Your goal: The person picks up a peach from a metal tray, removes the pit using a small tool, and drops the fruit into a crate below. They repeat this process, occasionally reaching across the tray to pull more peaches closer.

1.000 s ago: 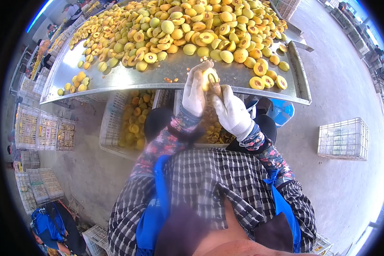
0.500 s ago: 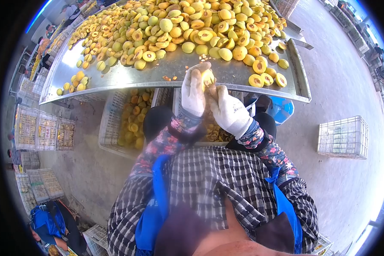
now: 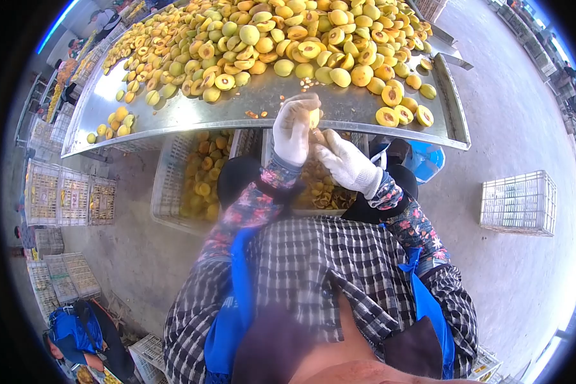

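My gloved left hand (image 3: 293,131) is closed around a yellow peach (image 3: 314,118), just over the near edge of the metal table (image 3: 205,116). Only a small part of that fruit shows between the fingers. My gloved right hand (image 3: 351,165) is closed against its lower side, with stained fingertips. Whatever the right fingers grip is hidden. Beyond both hands a large heap of yellow peaches (image 3: 249,54), many halved with brown hollows, covers the table. Small orange pit pieces (image 3: 256,115) lie near my left hand.
Below the table stand a crate of peaches (image 3: 203,179) and a crate with fruit scraps (image 3: 323,195) between my knees. A white crate (image 3: 518,203) sits on the floor at right. Stacked crates (image 3: 70,192) line the left, and a person in blue (image 3: 83,333) is lower left.
My right hand has shifted slightly down and right. The fruit is now more covered by my left fingers. The whole view has shifted slightly.
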Tool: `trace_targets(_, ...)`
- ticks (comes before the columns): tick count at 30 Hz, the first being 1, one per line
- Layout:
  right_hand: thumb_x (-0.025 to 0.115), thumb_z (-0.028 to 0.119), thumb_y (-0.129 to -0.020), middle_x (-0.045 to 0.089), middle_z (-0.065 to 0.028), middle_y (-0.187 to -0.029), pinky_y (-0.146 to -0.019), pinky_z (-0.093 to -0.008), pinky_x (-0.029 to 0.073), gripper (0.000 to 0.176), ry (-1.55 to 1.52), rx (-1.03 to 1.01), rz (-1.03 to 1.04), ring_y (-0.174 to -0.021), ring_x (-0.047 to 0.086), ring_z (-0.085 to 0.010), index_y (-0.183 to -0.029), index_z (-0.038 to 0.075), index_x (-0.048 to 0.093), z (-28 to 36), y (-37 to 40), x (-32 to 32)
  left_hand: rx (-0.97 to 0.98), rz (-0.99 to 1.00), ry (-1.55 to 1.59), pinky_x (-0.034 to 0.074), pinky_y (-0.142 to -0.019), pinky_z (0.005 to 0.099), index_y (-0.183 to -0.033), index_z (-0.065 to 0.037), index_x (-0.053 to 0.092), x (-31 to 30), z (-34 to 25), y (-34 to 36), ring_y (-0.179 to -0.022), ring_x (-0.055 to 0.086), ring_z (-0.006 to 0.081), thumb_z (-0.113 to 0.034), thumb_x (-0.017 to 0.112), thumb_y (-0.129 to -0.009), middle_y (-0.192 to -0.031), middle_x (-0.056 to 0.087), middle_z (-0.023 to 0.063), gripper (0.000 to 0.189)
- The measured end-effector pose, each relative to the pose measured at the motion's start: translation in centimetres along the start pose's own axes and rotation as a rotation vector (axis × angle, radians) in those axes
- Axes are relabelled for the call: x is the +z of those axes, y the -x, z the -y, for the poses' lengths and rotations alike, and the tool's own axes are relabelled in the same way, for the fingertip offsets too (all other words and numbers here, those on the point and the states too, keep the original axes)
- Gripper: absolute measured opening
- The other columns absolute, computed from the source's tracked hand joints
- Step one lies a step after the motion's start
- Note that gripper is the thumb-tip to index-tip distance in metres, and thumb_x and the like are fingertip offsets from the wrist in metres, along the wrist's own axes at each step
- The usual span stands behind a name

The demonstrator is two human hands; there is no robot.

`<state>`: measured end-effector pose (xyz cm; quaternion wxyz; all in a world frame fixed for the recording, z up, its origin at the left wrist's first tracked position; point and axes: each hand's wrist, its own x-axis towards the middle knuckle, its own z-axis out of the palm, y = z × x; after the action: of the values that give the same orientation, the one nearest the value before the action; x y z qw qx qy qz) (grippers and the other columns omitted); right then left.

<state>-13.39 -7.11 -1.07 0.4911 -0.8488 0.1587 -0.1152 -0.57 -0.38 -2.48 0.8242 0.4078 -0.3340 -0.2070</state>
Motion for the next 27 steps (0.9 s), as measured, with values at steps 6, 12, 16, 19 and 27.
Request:
trace_targets(6, 0.050, 0.027, -0.100, 0.058, -0.0082, -0.084, -0.066, -0.0321, 0.047, 0.032, -0.304, 0.201, 0.304, -0.074, 0.058, -0.0214, -0.120, 0.001, 0.049, 1.3, 0.6, -1.8, -0.398, 0.162, -0.069, 0.055, -0.071, 0.0305, -0.089, 0.006, 0.067, -1.9, -1.1, -0.7, -0.077, 0.068, 0.0214, -0.046, 0.052, -0.098, -0.086, 0.070, 0.0161, 0.055)
trace_targets(12, 0.050, 0.036, -0.101, 0.042, 0.0002, -0.061, -0.035, -0.0216, 0.028, 0.029, -1.148, 0.485, 0.418, -0.039, 0.037, -0.0088, -0.114, 0.010, 0.053, 0.4, 1.2, 0.9, -0.704, 0.072, 0.288, 0.059, -0.066, 0.0394, -0.089, 0.001, 0.061, -2.9, -1.1, -0.6, -0.076, 0.069, 0.0314, -0.055, 0.058, -0.091, -0.087, 0.067, 0.0199, 0.056)
trace_targets(16, 0.049, 0.039, -0.100, 0.041, -0.0007, -0.059, -0.033, -0.0220, 0.027, 0.033, -1.272, 0.393, 0.389, -0.036, 0.033, -0.0097, -0.108, 0.007, 0.054, 0.2, 1.3, 2.6, -0.828, -0.107, 0.565, 0.060, -0.064, 0.0455, -0.091, -0.003, 0.059, -2.8, -1.1, -0.4, -0.076, 0.068, 0.0369, -0.050, 0.067, -0.087, -0.092, 0.066, 0.0197, 0.047)
trace_targets(19, 0.048, 0.039, -0.101, 0.041, -0.0007, -0.058, -0.033, -0.0221, 0.027, 0.034, -1.264, 0.316, 0.482, -0.035, 0.032, -0.0098, -0.108, 0.006, 0.054, 0.7, 1.7, 2.0, -0.829, -0.290, 0.736, 0.059, -0.071, 0.0476, -0.096, -0.005, 0.058, -4.4, -0.6, -0.9, -0.083, 0.067, 0.0378, -0.045, 0.069, -0.087, -0.098, 0.066, 0.0191, 0.043)
trace_targets(27, 0.050, 0.040, -0.100, 0.047, 0.0032, -0.065, -0.041, -0.0213, 0.032, 0.033, -0.531, 0.444, 0.219, -0.047, 0.043, -0.0066, -0.111, 0.008, 0.052, -4.6, 2.9, 3.2, -0.693, -0.320, 0.581, 0.053, -0.087, 0.0545, -0.119, -0.005, 0.057, -15.4, -3.9, 1.4, -0.106, 0.061, 0.0340, -0.032, 0.064, -0.093, -0.113, 0.063, 0.0105, 0.038)
